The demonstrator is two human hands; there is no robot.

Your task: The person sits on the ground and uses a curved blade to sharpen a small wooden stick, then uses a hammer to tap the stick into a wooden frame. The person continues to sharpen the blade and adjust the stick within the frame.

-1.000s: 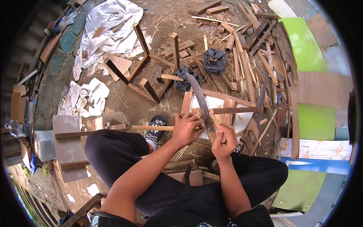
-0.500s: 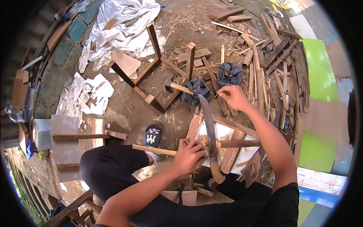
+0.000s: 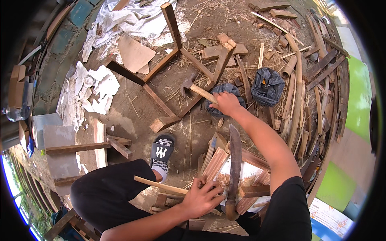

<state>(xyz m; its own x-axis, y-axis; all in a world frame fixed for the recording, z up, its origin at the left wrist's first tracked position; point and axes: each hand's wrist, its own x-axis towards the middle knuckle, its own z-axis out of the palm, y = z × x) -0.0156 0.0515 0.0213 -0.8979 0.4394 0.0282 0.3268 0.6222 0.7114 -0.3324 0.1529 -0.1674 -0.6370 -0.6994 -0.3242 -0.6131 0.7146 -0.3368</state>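
Observation:
My right hand (image 3: 227, 104) reaches forward and is closed on the end of the wooden handle of a hammer (image 3: 203, 93). The dark hammer head rests against a square wooden frame with upright legs (image 3: 163, 105). Close to my body, my left hand (image 3: 204, 197) grips a thin wooden stick (image 3: 161, 184) that points out to the left. Just right of that hand, a machete (image 3: 234, 170) with a curved dark blade lies across a small wooden work stand (image 3: 217, 162). The stand's top is white and strewn with sawdust. The stick's far end is hidden under my fingers.
Two black plastic bags stand on the dirt, one (image 3: 268, 86) open beside the frame. A long pile of scrap wood (image 3: 299, 96) lines the right side. White sheeting (image 3: 100, 92) and boards (image 3: 62, 152) lie on the left. My sandalled foot (image 3: 163, 152) is below the frame.
My right hand has moved forward and left from beside the bags and has taken hold of the hammer handle. The view has shifted; my left hand still grips the stick.

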